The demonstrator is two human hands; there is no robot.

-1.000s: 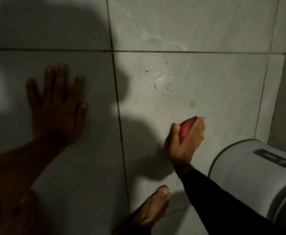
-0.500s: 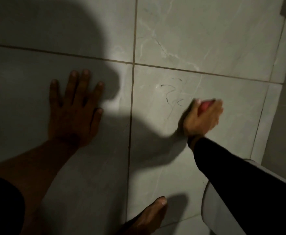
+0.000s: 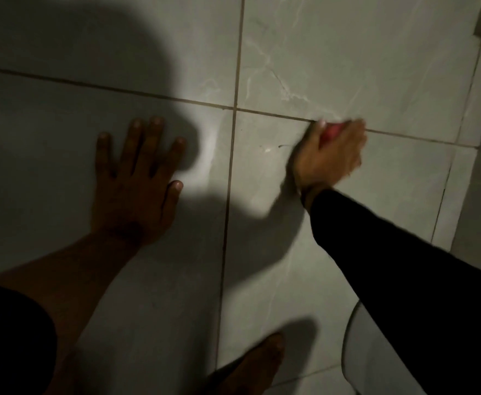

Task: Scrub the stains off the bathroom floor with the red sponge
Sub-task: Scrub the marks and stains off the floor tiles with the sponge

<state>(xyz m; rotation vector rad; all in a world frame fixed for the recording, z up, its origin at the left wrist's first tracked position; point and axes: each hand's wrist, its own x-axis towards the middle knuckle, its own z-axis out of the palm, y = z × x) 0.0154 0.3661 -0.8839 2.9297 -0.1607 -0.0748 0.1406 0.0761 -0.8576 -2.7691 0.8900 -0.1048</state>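
Observation:
My right hand (image 3: 329,156) presses the red sponge (image 3: 331,132) onto the grey floor tile (image 3: 390,195), just below a grout line. Only a small red part of the sponge shows between the fingers. A short dark mark (image 3: 284,145) and a small pale spot (image 3: 267,150) lie just left of that hand; the rest of the scribbled stain is under the hand or hidden. My left hand (image 3: 136,181) rests flat on the neighbouring tile, fingers spread, holding nothing.
A bare foot (image 3: 257,363) stands at the bottom middle. The rim of a white toilet (image 3: 350,346) shows at the bottom right, under my dark sleeve. A wall base runs along the right edge. Large shadows cover the left tiles.
My right hand has slid the sponge away from me, up over the dark scribble to the grout line. The view has shifted right and down. My left hand has stayed planted.

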